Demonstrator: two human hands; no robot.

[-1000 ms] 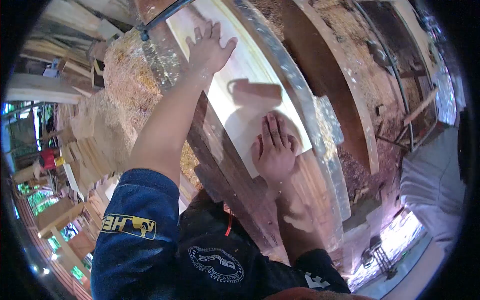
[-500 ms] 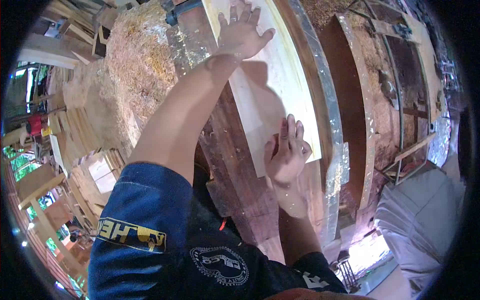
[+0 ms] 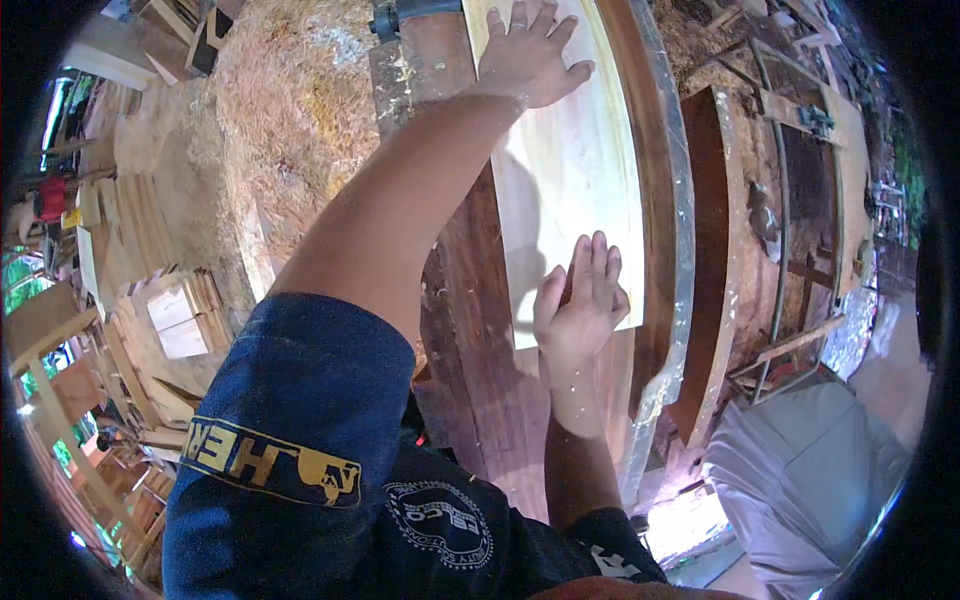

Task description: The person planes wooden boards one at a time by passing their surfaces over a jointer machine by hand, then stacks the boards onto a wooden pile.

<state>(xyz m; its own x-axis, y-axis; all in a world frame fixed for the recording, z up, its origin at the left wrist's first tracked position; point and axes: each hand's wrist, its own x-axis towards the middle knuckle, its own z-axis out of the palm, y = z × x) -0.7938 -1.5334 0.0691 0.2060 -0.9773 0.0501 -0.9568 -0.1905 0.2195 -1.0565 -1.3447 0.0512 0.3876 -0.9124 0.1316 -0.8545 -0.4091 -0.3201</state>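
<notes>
A pale, smooth wooden board [image 3: 585,160] lies lengthwise on a brown wooden work surface [image 3: 480,330], and its far end runs out of view at the top. My left hand [image 3: 535,60] rests flat on the far part of the board, fingers spread and thumb out to the right. Nearer to me, my right hand [image 3: 582,305] is over the board's near end, fingers stretched forward and thumb apart. Its palm is hidden, so I cannot tell how firmly it presses. Along the board's right side runs a raised brown wooden strip [image 3: 655,200] with a worn, pale-flecked edge.
Wood shavings [image 3: 290,110] are heaped left of the work surface. A dark cylindrical part [image 3: 430,10] sits at its far left. Stacked boards [image 3: 130,225] and small wood pieces [image 3: 185,315] lie farther left. On the right are a metal frame [image 3: 785,220] and a grey cover [image 3: 800,470].
The view has shifted, so the board and work surface appear farther right. Both hands stay on or over the board, still open, with the right fingers a little straighter.
</notes>
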